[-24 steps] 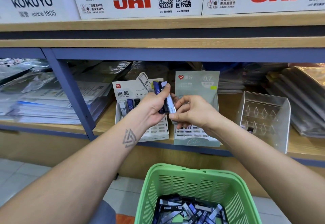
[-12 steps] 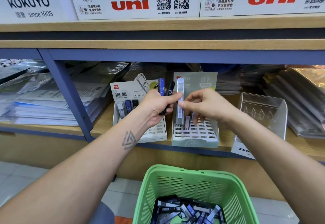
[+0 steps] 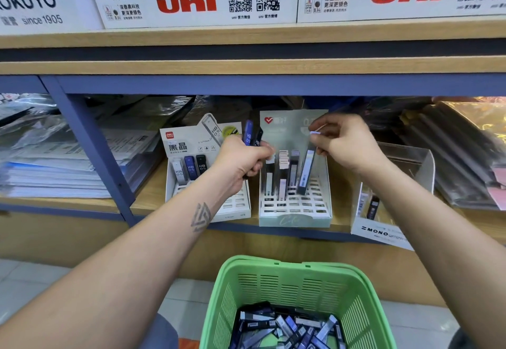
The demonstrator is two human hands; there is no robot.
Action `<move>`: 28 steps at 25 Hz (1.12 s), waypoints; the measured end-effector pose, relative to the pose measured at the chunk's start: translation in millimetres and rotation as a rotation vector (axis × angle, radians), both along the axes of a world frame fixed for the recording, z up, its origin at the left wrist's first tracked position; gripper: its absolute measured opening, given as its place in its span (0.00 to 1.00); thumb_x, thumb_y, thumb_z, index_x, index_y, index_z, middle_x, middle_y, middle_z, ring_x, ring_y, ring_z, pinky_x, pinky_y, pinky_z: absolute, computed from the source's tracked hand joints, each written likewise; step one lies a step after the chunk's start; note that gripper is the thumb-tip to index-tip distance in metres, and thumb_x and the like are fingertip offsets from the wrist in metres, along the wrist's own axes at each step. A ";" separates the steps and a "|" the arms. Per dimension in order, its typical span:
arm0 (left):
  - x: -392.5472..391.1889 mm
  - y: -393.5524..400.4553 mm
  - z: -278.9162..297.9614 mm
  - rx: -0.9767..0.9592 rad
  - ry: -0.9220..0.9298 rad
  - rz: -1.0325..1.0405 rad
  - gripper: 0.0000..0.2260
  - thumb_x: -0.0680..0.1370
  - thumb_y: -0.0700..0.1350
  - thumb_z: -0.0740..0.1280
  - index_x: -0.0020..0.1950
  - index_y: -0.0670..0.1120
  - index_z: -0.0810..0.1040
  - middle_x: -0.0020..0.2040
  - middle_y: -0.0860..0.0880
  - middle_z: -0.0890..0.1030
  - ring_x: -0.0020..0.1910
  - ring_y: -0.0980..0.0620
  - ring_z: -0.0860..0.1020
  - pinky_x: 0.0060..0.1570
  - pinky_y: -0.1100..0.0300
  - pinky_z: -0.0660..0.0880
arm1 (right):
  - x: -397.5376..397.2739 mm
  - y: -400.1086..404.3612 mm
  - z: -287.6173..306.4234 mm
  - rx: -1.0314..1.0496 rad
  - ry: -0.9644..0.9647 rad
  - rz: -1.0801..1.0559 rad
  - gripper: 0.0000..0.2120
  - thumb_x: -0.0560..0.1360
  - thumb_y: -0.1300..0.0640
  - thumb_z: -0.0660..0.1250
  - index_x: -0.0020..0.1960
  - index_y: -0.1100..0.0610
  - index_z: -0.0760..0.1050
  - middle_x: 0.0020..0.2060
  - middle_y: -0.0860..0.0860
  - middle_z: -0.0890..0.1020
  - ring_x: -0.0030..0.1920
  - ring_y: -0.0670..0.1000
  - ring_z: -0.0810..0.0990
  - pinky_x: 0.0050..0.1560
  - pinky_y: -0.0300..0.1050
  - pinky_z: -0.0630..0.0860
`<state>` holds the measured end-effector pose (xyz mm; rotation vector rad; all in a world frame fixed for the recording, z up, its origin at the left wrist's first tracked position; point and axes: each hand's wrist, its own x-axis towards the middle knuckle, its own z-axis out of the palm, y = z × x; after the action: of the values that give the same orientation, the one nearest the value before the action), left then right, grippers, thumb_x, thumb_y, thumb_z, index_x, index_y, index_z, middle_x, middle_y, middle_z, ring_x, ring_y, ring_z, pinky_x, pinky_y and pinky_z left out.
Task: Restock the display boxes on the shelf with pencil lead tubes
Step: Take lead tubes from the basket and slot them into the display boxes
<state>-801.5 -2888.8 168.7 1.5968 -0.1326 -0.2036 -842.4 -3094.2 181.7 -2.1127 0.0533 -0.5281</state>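
My left hand [image 3: 241, 161] grips two lead tubes [image 3: 252, 136], one blue and one black, in front of the white display box [image 3: 235, 210]; that box holds three upright tubes [image 3: 190, 169]. My right hand [image 3: 346, 143] pinches the white cap of a grey lead tube [image 3: 306, 174], which leans with its foot in a slot on the right of the pale green display box [image 3: 295, 220]. Several other tubes [image 3: 283, 173] stand in that box's back slots. A green basket [image 3: 298, 272] below holds several loose tubes [image 3: 287, 326].
A clear MONO display box [image 3: 383, 232] with one dark tube stands at the right on the wooden shelf [image 3: 150, 198]. Wrapped paper stacks [image 3: 54, 173] lie left of a blue upright post [image 3: 95, 145]. Plastic-wrapped packs [image 3: 460, 151] fill the far right. Uni cartons sit on the shelf above.
My right hand took a grey tube from my left hand's bunch, carried it right and set its foot into the pale green box. The left hand stayed put with two tubes.
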 end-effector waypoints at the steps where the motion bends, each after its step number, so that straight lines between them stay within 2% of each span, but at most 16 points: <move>1: -0.1 -0.6 -0.3 0.044 -0.039 0.041 0.06 0.74 0.34 0.71 0.47 0.41 0.76 0.38 0.43 0.78 0.23 0.54 0.67 0.21 0.65 0.62 | 0.7 -3.0 -1.5 -0.092 -0.002 -0.025 0.03 0.77 0.61 0.72 0.49 0.56 0.79 0.39 0.53 0.85 0.34 0.49 0.83 0.42 0.46 0.82; 4: -1.3 -7.3 -0.6 0.216 -0.215 0.098 0.08 0.73 0.35 0.73 0.41 0.45 0.75 0.35 0.49 0.76 0.32 0.50 0.73 0.32 0.60 0.73 | 3.6 0.1 -9.8 -0.149 -0.033 -0.005 0.03 0.77 0.62 0.72 0.48 0.56 0.78 0.40 0.51 0.84 0.37 0.47 0.84 0.46 0.47 0.84; 6: -0.2 -13.0 -1.1 0.300 -0.308 0.110 0.09 0.72 0.37 0.74 0.39 0.46 0.76 0.36 0.51 0.78 0.37 0.51 0.77 0.41 0.58 0.76 | 7.4 3.6 -15.9 -0.142 -0.049 0.015 0.04 0.77 0.62 0.72 0.48 0.57 0.78 0.39 0.51 0.84 0.36 0.45 0.84 0.47 0.49 0.84; 9: 3.1 -19.1 -4.7 0.353 -0.350 0.107 0.08 0.72 0.40 0.76 0.39 0.47 0.77 0.36 0.51 0.80 0.38 0.52 0.78 0.40 0.60 0.76 | 12.0 6.1 -21.8 -0.158 -0.060 0.033 0.04 0.76 0.62 0.73 0.47 0.56 0.78 0.39 0.51 0.85 0.36 0.46 0.85 0.47 0.53 0.84; 12: 5.3 -22.1 -6.7 0.418 -0.372 0.110 0.08 0.72 0.42 0.77 0.40 0.47 0.79 0.39 0.48 0.82 0.39 0.50 0.81 0.41 0.59 0.77 | 11.3 7.2 -25.0 -0.176 -0.041 0.042 0.04 0.76 0.61 0.73 0.47 0.56 0.78 0.38 0.51 0.85 0.36 0.46 0.85 0.47 0.52 0.84; 15: 7.6 -22.3 -6.1 0.474 -0.382 0.115 0.09 0.72 0.44 0.78 0.39 0.49 0.78 0.38 0.51 0.81 0.38 0.53 0.79 0.36 0.64 0.74 | 10.6 6.4 -25.7 -0.212 -0.020 0.048 0.04 0.76 0.61 0.73 0.46 0.56 0.79 0.38 0.51 0.84 0.36 0.48 0.85 0.47 0.52 0.83; 18: 7.8 -23.6 -7.1 0.498 -0.379 0.097 0.09 0.72 0.44 0.78 0.39 0.49 0.78 0.38 0.52 0.80 0.38 0.53 0.79 0.36 0.63 0.74 | 10.7 6.6 -25.9 -0.284 -0.026 0.055 0.01 0.76 0.59 0.73 0.48 0.55 0.83 0.41 0.49 0.85 0.43 0.48 0.84 0.52 0.47 0.81; 20: 8.5 -23.3 -8.8 0.512 -0.382 0.086 0.08 0.72 0.43 0.78 0.41 0.48 0.79 0.39 0.52 0.81 0.41 0.51 0.80 0.38 0.62 0.75 | 11.1 10.2 -29.6 -0.394 -0.032 0.046 0.06 0.78 0.59 0.72 0.53 0.56 0.85 0.47 0.50 0.86 0.50 0.48 0.82 0.56 0.43 0.76; 22: 8.4 -22.8 -10.0 0.514 -0.378 0.078 0.08 0.71 0.42 0.78 0.41 0.48 0.79 0.38 0.53 0.80 0.41 0.52 0.80 0.38 0.63 0.74 | 13.0 13.5 -34.9 -0.424 -0.054 0.033 0.08 0.77 0.59 0.72 0.56 0.57 0.84 0.50 0.52 0.86 0.52 0.51 0.82 0.58 0.46 0.77; 25: 9.6 -22.7 -11.2 0.512 -0.374 0.075 0.08 0.71 0.42 0.78 0.41 0.48 0.79 0.38 0.53 0.80 0.41 0.52 0.80 0.41 0.62 0.75 | 14.8 16.1 -39.4 -0.461 -0.052 0.015 0.06 0.77 0.59 0.71 0.53 0.55 0.85 0.48 0.51 0.86 0.50 0.53 0.83 0.55 0.52 0.79; 28: 9.9 -21.8 -11.7 0.493 -0.351 0.062 0.08 0.71 0.42 0.77 0.40 0.48 0.79 0.39 0.51 0.81 0.42 0.51 0.80 0.42 0.61 0.76 | 13.1 14.9 -37.9 -0.515 -0.007 -0.049 0.11 0.77 0.62 0.67 0.53 0.54 0.85 0.52 0.52 0.84 0.53 0.57 0.81 0.54 0.52 0.79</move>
<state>-791.6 -2910.6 157.0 2.1166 -0.3224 0.1055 -829.3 -3079.3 143.8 -2.6157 -0.0400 -0.6270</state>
